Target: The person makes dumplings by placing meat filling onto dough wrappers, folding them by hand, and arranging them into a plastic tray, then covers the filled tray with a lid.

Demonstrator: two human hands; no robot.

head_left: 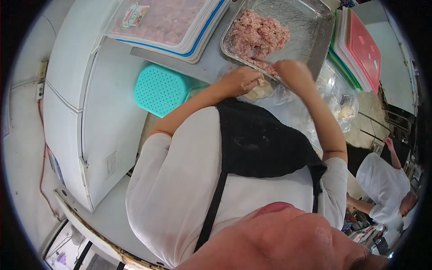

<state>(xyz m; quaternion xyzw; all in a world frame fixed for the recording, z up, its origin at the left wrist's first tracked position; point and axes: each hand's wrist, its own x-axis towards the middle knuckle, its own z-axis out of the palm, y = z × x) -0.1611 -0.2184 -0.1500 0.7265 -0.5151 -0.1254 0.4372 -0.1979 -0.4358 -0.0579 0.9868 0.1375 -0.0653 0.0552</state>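
My left hand (246, 81) is closed around a pale dough wrapper (258, 91) in front of the metal tray (310, 54). Bits of dough or filling stick to its fingers. Raised over the tray's near edge, my right hand (291, 73) is curled and slightly blurred. A thin dark edge beside its fingers may be a tool, but I cannot tell which. Pink minced meat (258, 36) lies heaped in the tray, with a smaller smear reaching toward my hands. Clear plastic (281, 95) is spread on the table below both hands.
Lidded plastic boxes of meat (166, 22) stand at the back left. A turquoise perforated stool (161, 90) is beside my left forearm, near a white fridge (112, 112). Coloured cutting boards (360, 49) stand right of the tray. Another person (382, 184) in white is at the far right.
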